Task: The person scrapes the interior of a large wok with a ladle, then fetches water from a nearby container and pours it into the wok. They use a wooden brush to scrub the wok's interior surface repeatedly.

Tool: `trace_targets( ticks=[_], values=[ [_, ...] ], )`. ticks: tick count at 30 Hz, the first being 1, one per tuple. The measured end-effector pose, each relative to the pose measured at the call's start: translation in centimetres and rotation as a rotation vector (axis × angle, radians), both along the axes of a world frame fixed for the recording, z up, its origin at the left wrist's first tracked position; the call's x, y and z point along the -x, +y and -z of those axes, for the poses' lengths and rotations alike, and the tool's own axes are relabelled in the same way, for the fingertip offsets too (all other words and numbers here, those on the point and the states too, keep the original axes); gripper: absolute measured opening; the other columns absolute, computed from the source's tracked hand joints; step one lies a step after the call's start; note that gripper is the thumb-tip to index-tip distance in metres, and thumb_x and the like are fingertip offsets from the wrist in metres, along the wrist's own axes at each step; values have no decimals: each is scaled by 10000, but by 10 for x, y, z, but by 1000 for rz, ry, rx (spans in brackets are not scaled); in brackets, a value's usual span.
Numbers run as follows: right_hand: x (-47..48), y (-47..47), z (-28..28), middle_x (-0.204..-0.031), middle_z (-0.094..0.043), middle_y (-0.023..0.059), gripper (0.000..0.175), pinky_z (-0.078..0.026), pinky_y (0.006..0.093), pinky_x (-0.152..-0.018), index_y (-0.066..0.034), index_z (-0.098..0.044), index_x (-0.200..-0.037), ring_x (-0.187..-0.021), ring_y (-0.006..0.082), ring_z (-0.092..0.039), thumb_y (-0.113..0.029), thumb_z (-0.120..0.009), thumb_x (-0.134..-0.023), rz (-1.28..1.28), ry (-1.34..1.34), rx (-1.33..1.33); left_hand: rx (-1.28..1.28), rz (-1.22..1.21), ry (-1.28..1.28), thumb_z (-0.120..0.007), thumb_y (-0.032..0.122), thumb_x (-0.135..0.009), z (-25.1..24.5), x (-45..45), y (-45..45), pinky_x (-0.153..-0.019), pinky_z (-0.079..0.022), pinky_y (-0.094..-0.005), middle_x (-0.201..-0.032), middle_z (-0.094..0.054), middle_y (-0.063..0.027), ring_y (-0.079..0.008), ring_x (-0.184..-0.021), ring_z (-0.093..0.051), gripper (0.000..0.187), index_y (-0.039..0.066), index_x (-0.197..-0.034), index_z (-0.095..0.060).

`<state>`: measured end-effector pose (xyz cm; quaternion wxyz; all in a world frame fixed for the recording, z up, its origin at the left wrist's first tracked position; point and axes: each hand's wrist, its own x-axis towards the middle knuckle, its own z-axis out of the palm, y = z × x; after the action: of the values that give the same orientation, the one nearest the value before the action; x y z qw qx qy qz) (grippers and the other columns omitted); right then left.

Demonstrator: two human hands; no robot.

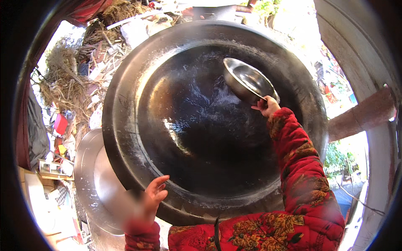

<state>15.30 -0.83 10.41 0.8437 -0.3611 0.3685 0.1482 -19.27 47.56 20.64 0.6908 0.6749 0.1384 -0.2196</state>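
A very large dark metal wok [201,150] with a broad rim fills the middle of the view, its inside wet and shiny. My right hand [267,106] grips the rim of a stainless steel bowl [234,82], which is tilted over the wok's right part. Whether the bowl holds anything is hard to tell. Near the wok's lower left rim is my left hand [154,194], empty, its fingers apart and slightly bent; part of it is blurred. Both arms wear red flowered padded sleeves.
A wide, shallow metal basin [103,182] lies at the lower left, partly under the wok's rim. Dry straw [62,72] and mixed debris cover the ground at the upper left. A thick round wooden beam [361,114] juts in from the right, beside the wok.
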Motion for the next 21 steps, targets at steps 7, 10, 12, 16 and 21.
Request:
trace_targets(
  ticks=[7, 10, 12, 16, 21],
  values=[
    [150, -107, -28, -609, -486, 47, 59, -514, 496, -839, -9, -487, -791, -490, 159, -507, -63, -508, -799, 79, 30, 160, 82, -228, -424, -455, -18, -765, 14, 47, -16, -1021, -320, -309, -1183, -542, -107, -163, -1139, -477, 393, -36, -1151, -530],
    [218, -113, -53, -504, -467, 38, 192, -519, 528, -816, -27, -473, -637, -446, 176, -512, -106, -488, -811, -168, -205, 604, 125, -260, -481, -478, 16, -805, 16, 52, -22, -1015, -330, -317, -1181, -559, -106, -177, -1151, -490, 386, -34, -1187, -506],
    [243, -108, -63, -483, -456, 35, 220, -531, 508, -798, -48, -469, -610, -439, 191, -508, -125, -487, -815, -174, -121, 729, 167, -254, -465, -484, 23, -814, 16, 56, -25, -1017, -326, -318, -1181, -559, -107, -176, -1150, -491, 382, -31, -1191, -503],
    [263, -91, -62, -525, -520, 60, 200, -576, 419, -697, -28, -513, -662, -468, 227, -552, -155, -491, -816, -81, 47, 488, 160, -272, -474, -481, 32, -829, 13, 67, -27, -1004, -340, -313, -1173, -566, -104, -168, -1134, -500, 359, -24, -1182, -509],
    [247, -53, -32, -773, -643, 128, 179, -563, 298, -525, 29, -565, -870, -637, 251, -653, -129, -505, -811, -295, 57, 593, 125, -374, -497, -478, 28, -836, 12, 85, -21, -982, -363, -294, -1140, -584, -97, -149, -1086, -517, 331, -15, -1161, -525]
  ],
)
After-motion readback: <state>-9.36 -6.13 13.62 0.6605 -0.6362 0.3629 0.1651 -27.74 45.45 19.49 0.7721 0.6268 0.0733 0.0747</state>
